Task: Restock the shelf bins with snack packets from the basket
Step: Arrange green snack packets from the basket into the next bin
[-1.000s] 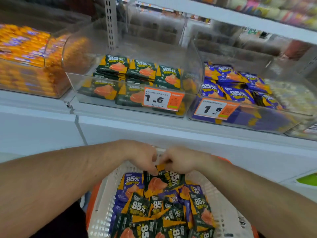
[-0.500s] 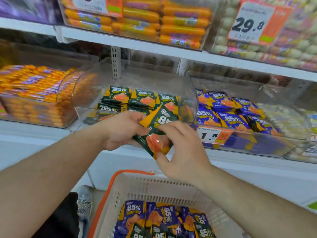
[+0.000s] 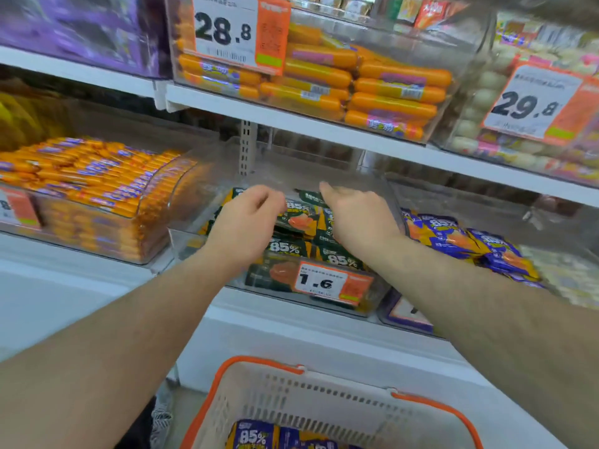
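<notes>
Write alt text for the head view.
Both hands, left hand and right hand, reach into a clear plastic shelf bin over dark green snack packets tagged 1.6. Below stands a white plastic basket with orange rim holding purple packets.

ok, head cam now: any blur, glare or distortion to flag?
Head view: motion blur smears the purple packaging top left; white shelf edges bow from the wide-angle lens; glare hazes the clear plastic bin; the "1.6" price tag stays legible.
</notes>
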Demonstrator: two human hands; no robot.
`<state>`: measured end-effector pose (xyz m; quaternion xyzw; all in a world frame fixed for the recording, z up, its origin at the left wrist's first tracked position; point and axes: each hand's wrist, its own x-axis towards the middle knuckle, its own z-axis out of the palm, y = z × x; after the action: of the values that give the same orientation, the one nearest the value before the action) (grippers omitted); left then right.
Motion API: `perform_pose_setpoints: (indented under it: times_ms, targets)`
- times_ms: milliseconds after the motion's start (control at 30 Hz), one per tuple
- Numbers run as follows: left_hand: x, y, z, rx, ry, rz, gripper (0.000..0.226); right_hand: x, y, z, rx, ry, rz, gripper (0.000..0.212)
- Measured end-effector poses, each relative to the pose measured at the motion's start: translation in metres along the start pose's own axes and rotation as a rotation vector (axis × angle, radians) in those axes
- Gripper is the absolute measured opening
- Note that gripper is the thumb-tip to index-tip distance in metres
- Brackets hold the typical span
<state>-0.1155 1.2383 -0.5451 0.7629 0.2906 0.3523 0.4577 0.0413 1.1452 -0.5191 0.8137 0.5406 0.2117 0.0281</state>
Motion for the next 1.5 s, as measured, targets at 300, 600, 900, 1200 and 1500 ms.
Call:
perform_pose_setpoints:
  times_ms: [300, 600, 900, 1200, 1500]
  targets:
    - [0.000, -0.025, 0.001, 0.660, -0.097, 0.193, 0.032, 0.053, 0.022, 0.065, -0.085, -0.508, 0.263, 0.030]
    - [0.000, -0.034, 0.000, 0.788, -0.125, 0.331, 0.037, 0.065, 0.017, 0.075, 0.057, -0.629, 0.266, 0.048]
    - [0.001, -0.035, 0.003, 0.795, -0.116, 0.346, 0.034, 0.067, 0.016, 0.071, 0.126, -0.702, 0.301, 0.069]
    - [0.001, -0.036, 0.004, 0.798, -0.096, 0.362, 0.037, 0.076, 0.002, 0.071, 0.200, -0.488, 0.219, 0.062]
    - [0.001, -0.037, 0.004, 0.795, -0.090, 0.363, 0.041, 0.080, -0.007, 0.082, 0.260, -0.503, 0.141, 0.049]
